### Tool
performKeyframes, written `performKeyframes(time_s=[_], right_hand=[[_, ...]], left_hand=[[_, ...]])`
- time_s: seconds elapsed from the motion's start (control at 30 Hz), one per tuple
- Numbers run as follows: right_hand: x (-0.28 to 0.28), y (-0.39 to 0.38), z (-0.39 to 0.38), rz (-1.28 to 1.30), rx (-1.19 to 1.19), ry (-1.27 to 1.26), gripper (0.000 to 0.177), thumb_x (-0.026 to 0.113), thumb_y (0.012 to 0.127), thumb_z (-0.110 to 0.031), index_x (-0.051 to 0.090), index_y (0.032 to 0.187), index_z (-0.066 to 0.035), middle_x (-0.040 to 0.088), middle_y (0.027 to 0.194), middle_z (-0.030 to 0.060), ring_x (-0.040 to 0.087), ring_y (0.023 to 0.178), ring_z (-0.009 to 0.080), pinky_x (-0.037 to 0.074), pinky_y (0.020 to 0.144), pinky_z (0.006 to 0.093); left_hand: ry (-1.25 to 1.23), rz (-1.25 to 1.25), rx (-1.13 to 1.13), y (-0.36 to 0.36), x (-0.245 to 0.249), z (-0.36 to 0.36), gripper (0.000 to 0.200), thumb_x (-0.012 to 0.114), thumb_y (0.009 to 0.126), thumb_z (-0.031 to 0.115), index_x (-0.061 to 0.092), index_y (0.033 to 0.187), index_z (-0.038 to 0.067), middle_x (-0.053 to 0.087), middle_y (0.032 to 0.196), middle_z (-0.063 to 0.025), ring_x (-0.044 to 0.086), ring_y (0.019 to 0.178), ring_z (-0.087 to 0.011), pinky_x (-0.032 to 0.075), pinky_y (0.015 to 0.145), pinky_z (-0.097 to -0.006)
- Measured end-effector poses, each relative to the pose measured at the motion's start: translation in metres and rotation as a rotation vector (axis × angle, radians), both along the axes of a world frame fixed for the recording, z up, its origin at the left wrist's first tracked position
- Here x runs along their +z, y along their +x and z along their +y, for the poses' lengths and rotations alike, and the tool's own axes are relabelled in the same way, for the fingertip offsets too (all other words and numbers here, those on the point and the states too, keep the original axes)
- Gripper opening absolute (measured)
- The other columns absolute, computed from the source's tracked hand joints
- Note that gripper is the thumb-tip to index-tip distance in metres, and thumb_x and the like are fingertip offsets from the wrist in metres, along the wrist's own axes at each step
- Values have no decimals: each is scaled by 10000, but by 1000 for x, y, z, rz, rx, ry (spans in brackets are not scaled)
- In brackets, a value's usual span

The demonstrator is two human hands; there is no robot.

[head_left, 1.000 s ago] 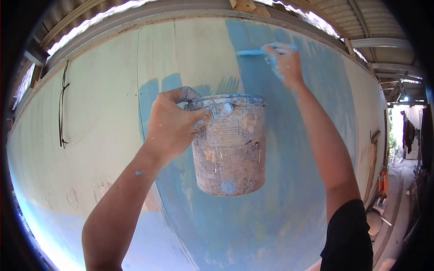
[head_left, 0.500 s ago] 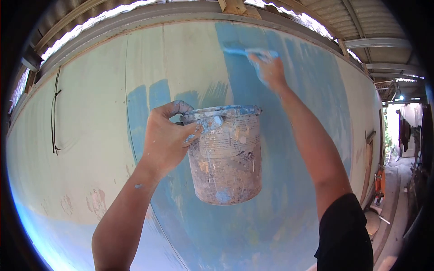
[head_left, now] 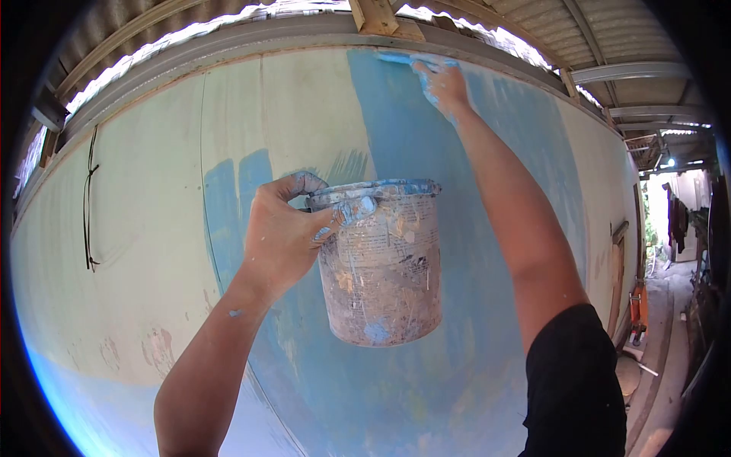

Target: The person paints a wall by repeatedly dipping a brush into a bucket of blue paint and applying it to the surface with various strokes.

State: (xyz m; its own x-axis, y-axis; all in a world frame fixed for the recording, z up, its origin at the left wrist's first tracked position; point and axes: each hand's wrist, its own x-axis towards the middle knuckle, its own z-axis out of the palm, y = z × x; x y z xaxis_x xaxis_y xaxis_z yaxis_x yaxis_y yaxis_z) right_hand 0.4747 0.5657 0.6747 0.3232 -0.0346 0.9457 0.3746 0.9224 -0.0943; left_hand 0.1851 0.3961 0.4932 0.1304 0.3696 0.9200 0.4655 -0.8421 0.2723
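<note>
A paint-smeared bucket (head_left: 384, 266) hangs upright in front of the wall, its rim gripped by my left hand (head_left: 293, 217), thumb outside and fingers hooked over the edge. Up near the wall's top edge, my right hand (head_left: 444, 85) is closed round the handle of a blue-covered paintbrush (head_left: 400, 58), whose bristles point left against the wall. Blue paint (head_left: 403, 122) covers a wide band of the pale wall (head_left: 304, 99) beneath the brush. Blue stains mark the fingers of both hands. The bucket's inside is hidden.
A black cord (head_left: 89, 198) hangs on the wall at the left. Wooden and metal roof beams (head_left: 304, 32) run above the wall. At the right, an orange tool (head_left: 638, 308) stands by a narrow passage (head_left: 662, 335), with dark clothes (head_left: 676, 217) hanging farther back.
My right hand and the brush have moved up to the wall's top edge. The view has shifted slightly, while my left hand still holds the bucket in nearly the same place.
</note>
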Motion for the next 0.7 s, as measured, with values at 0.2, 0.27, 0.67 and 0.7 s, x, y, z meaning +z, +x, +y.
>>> performKeyframes(time_s=[0.2, 0.27, 0.67, 0.7], right_hand=[[-62, 10, 13, -63, 141, 21, 294, 773, 896, -312, 774, 1073, -78, 744, 874, 78, 612, 625, 106, 474, 560, 319], [-65, 26, 0, -36, -15, 54, 296, 772, 894, -327, 780, 1057, -81, 738, 840, 74, 597, 602, 106, 471, 549, 326], [-102, 46, 8, -11, 129, -67, 232, 664, 963, -139, 772, 1166, -104, 714, 841, 22, 611, 715, 87, 468, 613, 287], [-121, 52, 5, -1, 117, -67, 232, 664, 963, -139, 772, 1166, -104, 714, 841, 22, 611, 715, 87, 468, 613, 287]], left_hand=[[-32, -15, -45, 2, -8, 3, 196, 763, 779, 4, 680, 938, -74, 670, 750, -78, 590, 671, -84, 503, 602, -288], [-15, -12, -44, 2, -8, 2, 198, 762, 780, 4, 679, 942, -74, 671, 751, -76, 592, 667, -82, 501, 599, -287], [46, 50, -102, 9, 5, 6, 136, 740, 820, 39, 666, 871, -64, 640, 750, -53, 550, 680, -87, 470, 599, -277], [36, 65, -92, 10, 8, 7, 130, 735, 831, 44, 665, 869, -60, 639, 762, -48, 551, 703, -89, 474, 623, -282]])
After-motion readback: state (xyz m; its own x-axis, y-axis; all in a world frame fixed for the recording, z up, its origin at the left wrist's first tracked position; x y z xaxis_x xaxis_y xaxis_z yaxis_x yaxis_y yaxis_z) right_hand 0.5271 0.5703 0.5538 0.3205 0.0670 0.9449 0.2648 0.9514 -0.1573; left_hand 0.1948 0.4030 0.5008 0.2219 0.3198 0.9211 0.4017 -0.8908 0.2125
